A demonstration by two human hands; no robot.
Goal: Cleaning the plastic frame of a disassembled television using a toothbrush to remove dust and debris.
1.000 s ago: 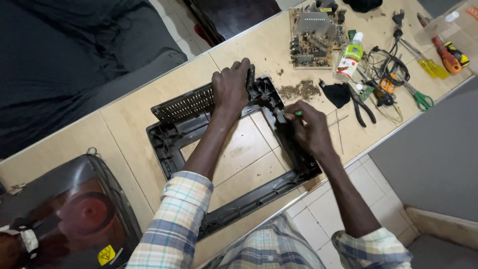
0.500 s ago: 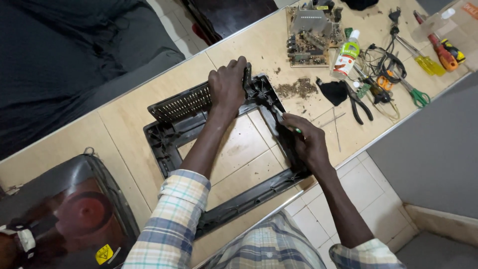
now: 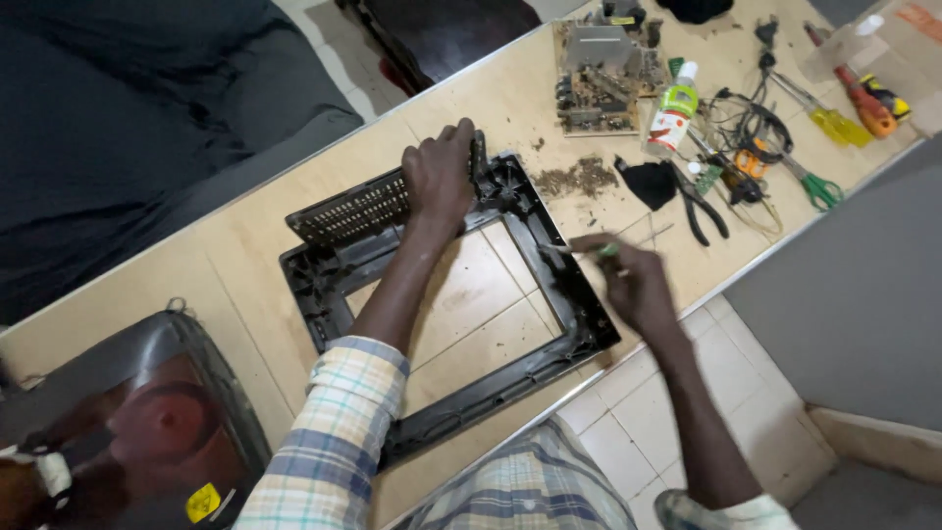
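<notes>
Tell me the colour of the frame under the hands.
Black: the plastic frame is black all round, seen in the head view, the only view.
</notes>
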